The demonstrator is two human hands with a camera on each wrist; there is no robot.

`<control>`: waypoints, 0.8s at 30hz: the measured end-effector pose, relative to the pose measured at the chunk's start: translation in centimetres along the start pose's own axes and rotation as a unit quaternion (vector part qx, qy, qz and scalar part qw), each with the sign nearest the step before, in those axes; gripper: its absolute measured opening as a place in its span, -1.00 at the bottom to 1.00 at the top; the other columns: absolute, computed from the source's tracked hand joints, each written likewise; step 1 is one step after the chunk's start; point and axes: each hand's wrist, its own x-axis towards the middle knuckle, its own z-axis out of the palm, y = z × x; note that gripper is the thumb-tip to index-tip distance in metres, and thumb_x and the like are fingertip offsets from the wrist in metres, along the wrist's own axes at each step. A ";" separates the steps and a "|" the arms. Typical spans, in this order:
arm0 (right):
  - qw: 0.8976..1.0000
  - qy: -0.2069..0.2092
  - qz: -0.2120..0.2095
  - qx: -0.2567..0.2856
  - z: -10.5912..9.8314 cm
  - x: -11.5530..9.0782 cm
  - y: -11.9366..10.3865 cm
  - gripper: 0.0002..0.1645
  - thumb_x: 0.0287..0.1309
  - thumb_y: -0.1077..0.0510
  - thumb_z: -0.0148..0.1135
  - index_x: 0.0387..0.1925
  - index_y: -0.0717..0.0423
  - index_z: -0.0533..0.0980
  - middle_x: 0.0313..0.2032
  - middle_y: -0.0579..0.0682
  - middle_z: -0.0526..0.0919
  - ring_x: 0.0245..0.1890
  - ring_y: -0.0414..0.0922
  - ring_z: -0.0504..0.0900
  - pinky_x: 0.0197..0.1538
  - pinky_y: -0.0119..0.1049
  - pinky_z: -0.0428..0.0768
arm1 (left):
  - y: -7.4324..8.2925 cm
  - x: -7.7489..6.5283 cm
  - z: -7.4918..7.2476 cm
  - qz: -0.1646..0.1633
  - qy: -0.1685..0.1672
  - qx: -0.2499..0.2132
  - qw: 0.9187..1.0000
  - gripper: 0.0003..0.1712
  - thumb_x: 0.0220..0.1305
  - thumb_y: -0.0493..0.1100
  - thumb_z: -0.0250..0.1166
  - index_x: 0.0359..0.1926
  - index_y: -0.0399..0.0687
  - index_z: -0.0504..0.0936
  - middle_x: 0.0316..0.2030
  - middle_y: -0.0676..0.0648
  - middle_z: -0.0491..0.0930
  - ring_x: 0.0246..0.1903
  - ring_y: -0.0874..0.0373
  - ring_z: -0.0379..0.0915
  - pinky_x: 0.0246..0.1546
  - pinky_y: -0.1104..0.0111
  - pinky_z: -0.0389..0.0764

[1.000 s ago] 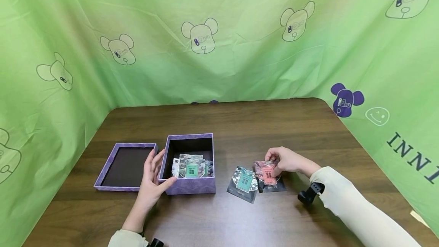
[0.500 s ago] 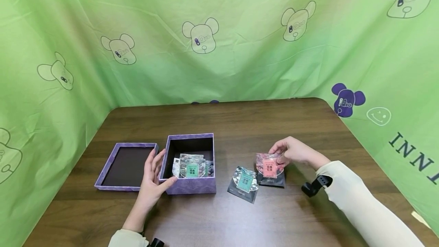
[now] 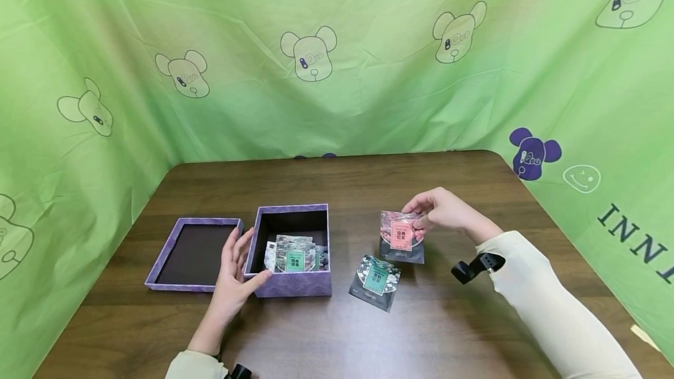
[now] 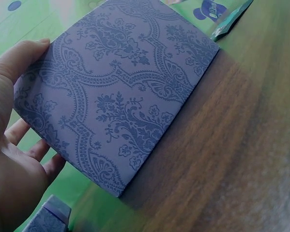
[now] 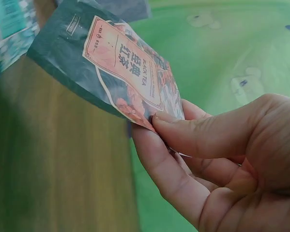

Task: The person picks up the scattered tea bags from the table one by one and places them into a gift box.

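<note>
In the head view, my right hand [image 3: 444,210] pinches a red-labelled black tea sachet [image 3: 401,234] by its upper right corner. The right wrist view has the thumb on the front of that sachet [image 5: 106,63], with fingers behind it. A green-labelled tea sachet [image 3: 375,283] lies on the table just below it. My left hand [image 3: 235,276] holds the purple box [image 3: 292,286] at its near left corner, thumb at the front rim and fingers along the left side. Inside the box, several tea sachets [image 3: 295,253] lean together, a green-labelled one in front.
Left of the box lies its purple lid [image 3: 195,254], dark inside facing up, partly behind my left hand. The wooden table [image 3: 337,338] ends at a green curtain [image 3: 379,116] at the back and sides.
My right hand has lifted the red-labelled sachet off the table and carried it up and slightly left, away from the green-labelled one. The left hand stays on the box.
</note>
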 end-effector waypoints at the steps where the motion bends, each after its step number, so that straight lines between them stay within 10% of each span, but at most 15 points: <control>1: 1.000 0.005 0.011 -0.008 0.1 0.2 -0.5 -0.60 -0.16 0.56 0.35 -0.14 0.51 0.59 -0.36 0.09 0.71 -0.36 -0.11 0.65 -0.31 -0.31 0.67 | 0.0 0.0 0.0 -0.001 0.001 0.000 1.000 0.18 0.01 -0.66 0.31 0.46 -0.47 -0.30 0.40 -0.01 0.21 0.35 0.30 0.16 0.31 0.55 0.14; 24: 0.998 0.007 -0.054 -0.020 3.2 5.3 -7.2 -0.64 -0.03 0.49 0.36 -0.10 0.47 0.61 -0.36 0.15 0.71 -0.37 -0.14 0.65 -0.29 -0.35 0.62 | 0.1 0.0 0.0 -0.005 0.003 -0.003 1.000 0.16 0.04 -0.63 0.34 0.47 -0.43 -0.27 0.38 0.06 0.24 0.34 0.29 0.17 0.30 0.54 0.18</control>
